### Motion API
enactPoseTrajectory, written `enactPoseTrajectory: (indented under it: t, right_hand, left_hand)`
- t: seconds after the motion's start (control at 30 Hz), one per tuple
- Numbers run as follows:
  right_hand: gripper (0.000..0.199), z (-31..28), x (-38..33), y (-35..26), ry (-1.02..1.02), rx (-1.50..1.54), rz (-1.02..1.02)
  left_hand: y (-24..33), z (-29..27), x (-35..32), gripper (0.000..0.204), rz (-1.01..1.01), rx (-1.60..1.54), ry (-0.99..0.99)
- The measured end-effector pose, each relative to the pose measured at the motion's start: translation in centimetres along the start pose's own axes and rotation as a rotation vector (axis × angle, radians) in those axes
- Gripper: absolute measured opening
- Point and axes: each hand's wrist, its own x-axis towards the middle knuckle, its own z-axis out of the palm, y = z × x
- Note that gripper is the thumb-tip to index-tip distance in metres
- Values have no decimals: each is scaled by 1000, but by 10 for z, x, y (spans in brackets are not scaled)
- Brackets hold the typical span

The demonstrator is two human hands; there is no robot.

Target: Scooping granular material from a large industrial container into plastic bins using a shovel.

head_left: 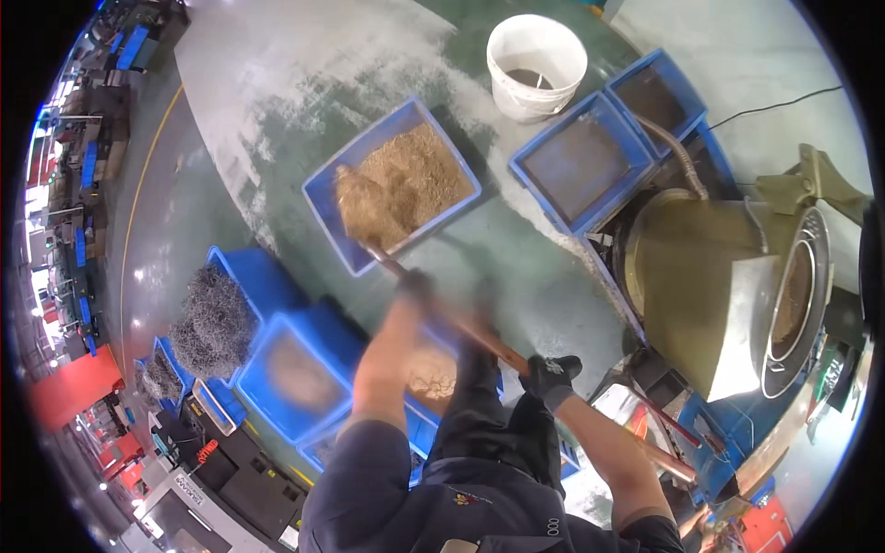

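Well, from where I stand, the worker grips a long-handled tool in both dark-gloved hands, its far end in the blue bin on the green floor, sunk among brown granules (the blade itself is covered, so I can't tell its shape). The left hand is the forward one, blurred but wrapped round the shaft just outside the bin's near corner. The right hand is closed round it farther back, and the shaft slants on past the right forearm. Beyond the bin stands a white bucket; to the right is a big olive drum, and off to the left, dark tangled shavings are heaped in another blue container
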Motion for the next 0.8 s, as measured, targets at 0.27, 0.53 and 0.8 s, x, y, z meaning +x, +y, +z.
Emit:
enactPoseTrajectory:
  t: [0.27, 0.53, 0.8]
  right_hand:
    - [30, -25, 63, -39, -124, 33, 135]
    - [17, -87, 14, -85, 151, -204, 30]
    - [25, -86, -141, 16, 236, -211, 326]
  left_hand:
    - [-22, -33, 24, 9, 37, -130, -68]
    - [-1, -87, 45, 6, 22, -78, -68]
    - [207, 62, 94, 31, -1313, -1311, 326]
